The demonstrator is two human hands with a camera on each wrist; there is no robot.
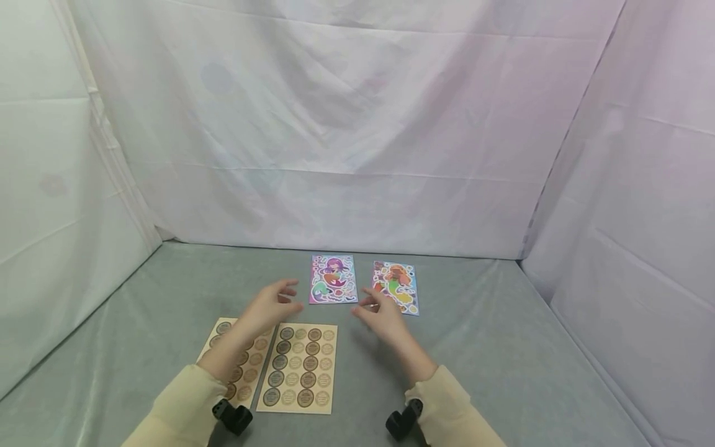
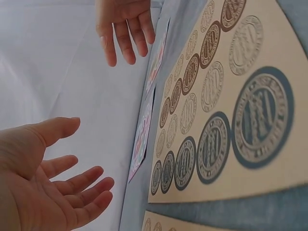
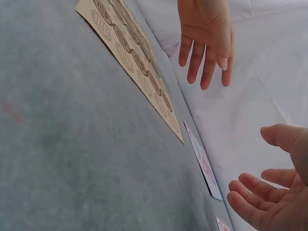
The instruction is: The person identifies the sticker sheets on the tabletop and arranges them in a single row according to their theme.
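Observation:
My left hand hovers over the table with its fingers loosely spread and nothing in them. Opposite it, my right hand is held the same way, also holding nothing, its fingertips overlapping the lower left of a mermaid sticker sheet in the head view. Another mermaid sticker sheet, pink and purple, lies between and beyond the hands. Nearer me is a tan sheet of round stickers, in dark and pale columns. Beside it, a second tan sticker sheet is partly hidden under my left forearm.
All sheets lie flat on a grey cloth-covered table. White curtains rise along the back and both sides. A small black camera is strapped at the left wrist, and another black camera at the right.

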